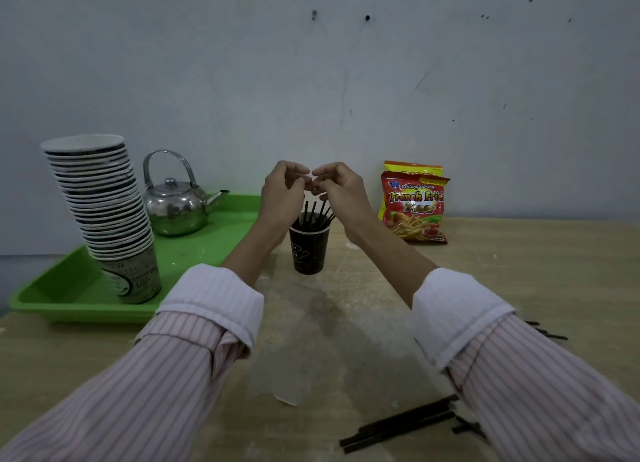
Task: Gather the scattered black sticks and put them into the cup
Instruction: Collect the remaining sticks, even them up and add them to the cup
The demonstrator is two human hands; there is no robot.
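Note:
A dark paper cup stands on the wooden table at mid-distance, with several black sticks upright inside it and poking above the rim. My left hand and my right hand hover right above the cup, fingers curled and fingertips meeting over the stick tops. Whether the fingers pinch a stick is unclear. More loose black sticks lie on the table near my right sleeve, and a few others lie to the right, partly hidden by that arm.
A green tray on the left carries a leaning tall stack of paper cups and a steel kettle. Two snack bags lean against the wall right of the cup. A small white scrap lies near the front.

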